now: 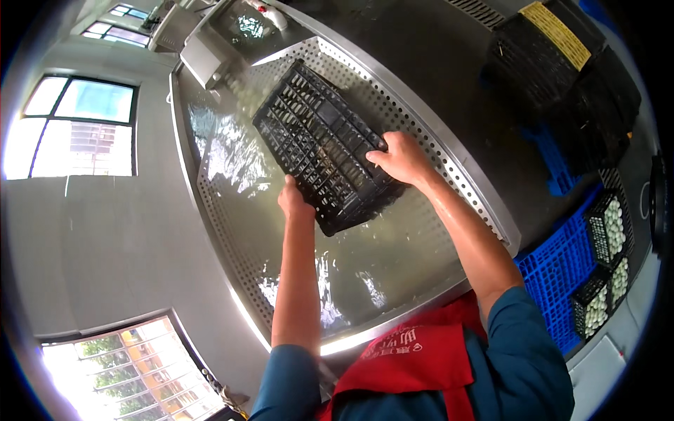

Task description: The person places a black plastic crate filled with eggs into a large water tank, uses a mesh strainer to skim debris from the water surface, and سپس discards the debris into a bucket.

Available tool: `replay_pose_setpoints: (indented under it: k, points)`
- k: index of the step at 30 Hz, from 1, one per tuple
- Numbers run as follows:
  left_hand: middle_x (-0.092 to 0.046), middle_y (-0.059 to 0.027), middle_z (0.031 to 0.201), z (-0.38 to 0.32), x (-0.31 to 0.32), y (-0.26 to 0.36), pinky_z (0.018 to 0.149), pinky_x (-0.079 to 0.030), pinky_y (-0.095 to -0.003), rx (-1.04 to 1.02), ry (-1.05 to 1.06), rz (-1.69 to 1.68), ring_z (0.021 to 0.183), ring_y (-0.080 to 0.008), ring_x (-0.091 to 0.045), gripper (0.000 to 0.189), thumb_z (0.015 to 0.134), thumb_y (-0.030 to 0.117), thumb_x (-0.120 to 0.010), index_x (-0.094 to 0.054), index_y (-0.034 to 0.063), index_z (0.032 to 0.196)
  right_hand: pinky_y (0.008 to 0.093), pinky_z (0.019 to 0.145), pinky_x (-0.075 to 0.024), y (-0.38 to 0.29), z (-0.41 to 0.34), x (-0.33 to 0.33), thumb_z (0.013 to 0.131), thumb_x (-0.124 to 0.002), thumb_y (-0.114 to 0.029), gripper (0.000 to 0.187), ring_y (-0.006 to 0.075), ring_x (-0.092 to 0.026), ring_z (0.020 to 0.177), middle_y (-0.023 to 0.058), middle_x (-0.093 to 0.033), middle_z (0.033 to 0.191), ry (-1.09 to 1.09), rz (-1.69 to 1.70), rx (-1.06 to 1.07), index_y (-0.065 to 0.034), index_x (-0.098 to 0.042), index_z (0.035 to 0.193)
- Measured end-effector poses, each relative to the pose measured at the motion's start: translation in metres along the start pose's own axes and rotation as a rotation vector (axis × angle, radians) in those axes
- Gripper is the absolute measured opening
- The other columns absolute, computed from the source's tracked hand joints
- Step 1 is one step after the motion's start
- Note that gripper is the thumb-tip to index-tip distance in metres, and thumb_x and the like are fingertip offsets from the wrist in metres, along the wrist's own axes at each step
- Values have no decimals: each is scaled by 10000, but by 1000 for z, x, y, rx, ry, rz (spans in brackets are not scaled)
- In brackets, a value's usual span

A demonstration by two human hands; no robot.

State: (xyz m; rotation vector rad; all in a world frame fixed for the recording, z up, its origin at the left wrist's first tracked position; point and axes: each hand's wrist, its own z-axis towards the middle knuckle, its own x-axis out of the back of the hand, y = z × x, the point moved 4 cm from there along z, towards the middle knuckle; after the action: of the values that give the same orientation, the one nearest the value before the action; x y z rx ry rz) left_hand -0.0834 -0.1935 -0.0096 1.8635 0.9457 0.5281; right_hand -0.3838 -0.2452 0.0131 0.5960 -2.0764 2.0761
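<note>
A black plastic lattice crate (pixel 321 144) is tilted in the water of a large stainless-steel tank (pixel 442 131) with perforated inner walls. My left hand (pixel 296 200) grips the near left edge of the crate. On its right side, my right hand (pixel 401 159) is closed on the rim with the thumb on top. Pale round shapes, which look like eggs (pixel 243 90), lie under the cloudy water (pixel 363 247) beyond the crate. Glare hides part of the tank's bottom, and the crate's inside is mostly hidden by its lattice.
A grey metal housing (pixel 205 59) stands at the tank's far left, with a white pipe (pixel 273 16) beyond. Black crates (pixel 542 58) are stacked at the right. Smaller crates of pale eggs (pixel 613 226) stand by a blue plastic pallet (pixel 558 268). A wall (pixel 152 237) runs along the left.
</note>
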Motion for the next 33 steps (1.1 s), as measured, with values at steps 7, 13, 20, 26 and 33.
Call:
replay_pose_setpoints:
  k: [7, 13, 20, 26, 33]
  points:
    - [-667, -109, 978, 8, 7, -14, 744, -557, -426, 29, -87, -58, 844, -259, -650, 330, 1000, 283, -644, -637, -22, 1126, 480, 709, -530, -42, -35, 21, 816, -776, -257, 332, 417, -687, 780, 235, -683, 780, 150, -139, 125, 41, -629, 806]
    - [-644, -140, 1277, -38, 27, -44, 1037, -471, -515, 138, -463, -240, 1162, -344, -610, 480, 1066, 388, -443, -556, 22, 1355, 490, 596, -546, -73, -96, 4, 858, -737, -210, 265, 380, -675, 606, 173, -633, 619, 100, -261, 188, -14, -565, 813]
    - [-552, -152, 1445, -98, 100, -85, 1138, -396, -531, 189, -535, -456, 1310, -384, -525, 632, 1073, 516, -252, -484, 77, 1465, 433, 521, -519, -106, -202, -27, 883, -718, -208, 240, 306, -651, 510, 100, -596, 534, 41, -457, 463, -43, -552, 832]
    - [-619, -149, 1299, -115, 150, -114, 1025, -481, -529, 91, -340, -526, 1149, -370, -604, 682, 979, 591, -384, -515, 70, 1399, 407, 461, -522, -115, -260, -46, 806, -712, -124, 178, 270, -659, 492, 95, -608, 547, -7, -417, 619, -40, -559, 842]
    - [-422, -197, 1525, -157, 143, -83, 1180, -344, -535, 161, -628, -583, 1419, -381, -410, 858, 932, 659, -257, -374, 52, 1526, 457, 534, -527, -145, -260, -24, 792, -666, -118, 183, 326, -668, 543, 137, -611, 558, -80, -441, 676, 2, -539, 848]
